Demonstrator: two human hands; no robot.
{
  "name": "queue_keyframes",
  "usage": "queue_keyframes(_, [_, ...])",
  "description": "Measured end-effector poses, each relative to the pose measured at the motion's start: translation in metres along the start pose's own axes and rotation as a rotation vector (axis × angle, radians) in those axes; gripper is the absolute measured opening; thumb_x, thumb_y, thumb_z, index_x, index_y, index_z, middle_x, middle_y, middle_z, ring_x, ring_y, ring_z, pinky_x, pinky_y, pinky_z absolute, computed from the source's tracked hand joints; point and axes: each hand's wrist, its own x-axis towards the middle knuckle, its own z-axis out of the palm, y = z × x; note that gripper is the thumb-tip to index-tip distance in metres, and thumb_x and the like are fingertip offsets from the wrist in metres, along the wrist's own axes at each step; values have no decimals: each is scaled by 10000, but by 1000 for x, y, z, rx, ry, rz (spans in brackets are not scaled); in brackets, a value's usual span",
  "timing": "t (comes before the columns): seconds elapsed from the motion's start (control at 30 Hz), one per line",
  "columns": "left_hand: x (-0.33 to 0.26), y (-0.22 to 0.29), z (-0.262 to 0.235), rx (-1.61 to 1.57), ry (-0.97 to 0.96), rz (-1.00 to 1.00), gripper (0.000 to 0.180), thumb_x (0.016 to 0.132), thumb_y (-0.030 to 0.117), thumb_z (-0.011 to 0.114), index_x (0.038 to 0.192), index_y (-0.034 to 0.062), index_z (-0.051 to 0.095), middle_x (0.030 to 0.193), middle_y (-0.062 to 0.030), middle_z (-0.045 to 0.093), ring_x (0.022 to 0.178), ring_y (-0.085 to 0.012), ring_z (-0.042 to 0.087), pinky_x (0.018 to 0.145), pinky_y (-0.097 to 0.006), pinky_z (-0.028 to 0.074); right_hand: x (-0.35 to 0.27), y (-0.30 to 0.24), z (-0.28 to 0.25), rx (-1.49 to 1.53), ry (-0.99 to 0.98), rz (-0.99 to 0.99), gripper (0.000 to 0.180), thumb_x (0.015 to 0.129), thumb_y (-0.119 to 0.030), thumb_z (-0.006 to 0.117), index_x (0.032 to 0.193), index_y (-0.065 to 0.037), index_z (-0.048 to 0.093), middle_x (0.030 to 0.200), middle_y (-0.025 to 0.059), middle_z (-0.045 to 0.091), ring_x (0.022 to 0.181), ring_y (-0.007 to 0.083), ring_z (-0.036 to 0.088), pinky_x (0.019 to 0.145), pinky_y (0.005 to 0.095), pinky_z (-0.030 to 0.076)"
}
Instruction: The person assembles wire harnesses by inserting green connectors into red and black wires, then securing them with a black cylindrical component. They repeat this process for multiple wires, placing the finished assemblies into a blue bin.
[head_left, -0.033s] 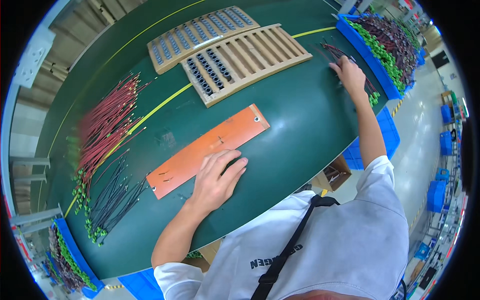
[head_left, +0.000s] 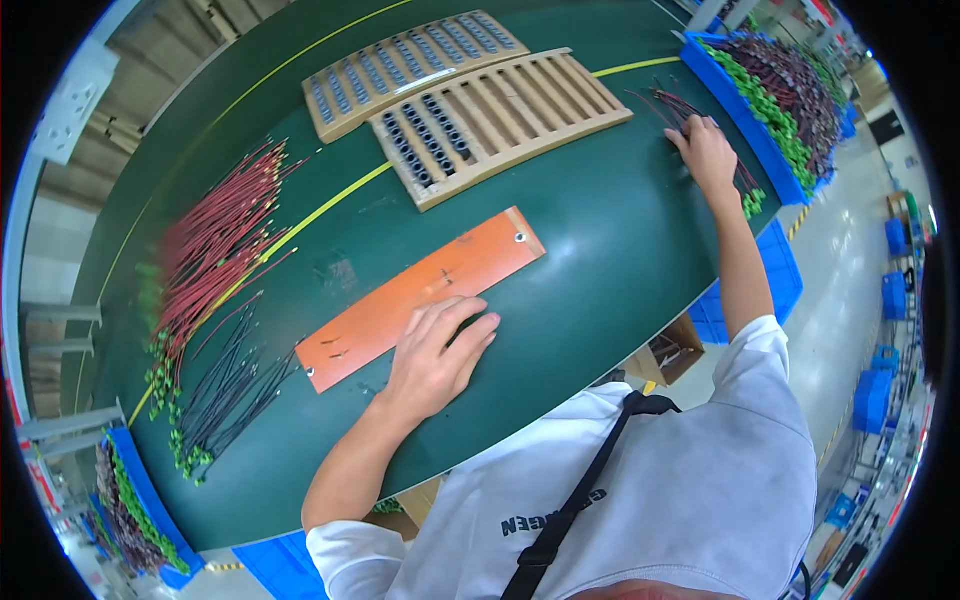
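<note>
Left hand (head_left: 432,352) flat, grip released, palm pinning orange strip (head_left: 420,297) on green tabletop (head_left: 600,250); right hand (head_left: 706,150) stretched far, fingers curled on dark wire bundle (head_left: 700,130) beside blue bin (head_left: 740,110), grip seemingly gathering wires; slotted wooden racks (head_left: 500,120) beyond

Factory assembly bench: green worktable (head_left: 620,250), wire bundles (head_left: 215,250), blue parts bins (head_left: 745,115).
</note>
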Motion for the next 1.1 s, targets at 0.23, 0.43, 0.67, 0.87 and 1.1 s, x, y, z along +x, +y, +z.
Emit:
queue_keyframes(0.23, [-3, -6, -4, 25, -50, -4, 280, 800, 36, 791, 1068, 51, 710, 1114, -102, 674, 1015, -286, 669, 844, -410, 532, 4, -153, -29, 573, 228, -458, 186, 883, -221, 740, 944, -53, 689, 991, 118, 659, 943, 335, 654, 800, 446, 534])
queue_keyframes(0.43, [-15, -10, -8, 39, 14, 76, 253, 805, 48, 752, 1054, 62, 711, 1092, -98, 678, 1002, -276, 674, 841, -402, 536, -3, -279, -40, 860, -27, -436, 292, 907, -278, 742, 947, 3, 673, 974, 199, 669, 903, 402, 659, 775, 476, 530])
queue_keyframes(0.67, [-32, -42, -110, 497, 171, -39, 266, 753, -9, 692, 1009, 60, 703, 1008, -75, 685, 917, -277, 663, 779, -413, 537, -6, -283, -28, 920, 85, -408, 273, 952, -227, 737, 920, 34, 660, 817, 143, 606, 720, 247, 612, 645, 378, 490])
queue_keyframes(0.87, [-93, -142, -221, 920, -249, -345, 225, 793, 3, 648, 1006, 59, 691, 961, -91, 673, 993, -294, 632, 855, -421, 527, 0, -281, -11, 1232, 42, -169, 247, 980, -228, 722, 943, 12, 678, 799, 43, 646, 663, 102, 547, 639, 265, 475])
queue_keyframes(1.1, [-111, -158, -264, 840, -240, -459, 220, 809, 15, 658, 1021, 44, 710, 975, -126, 675, 940, -345, 663, 838, -456, 543, 0, -281, -10, 1214, -13, -193, 250, 976, -229, 725, 951, 14, 674, 786, 45, 628, 657, 102, 539, 625, 273, 469])
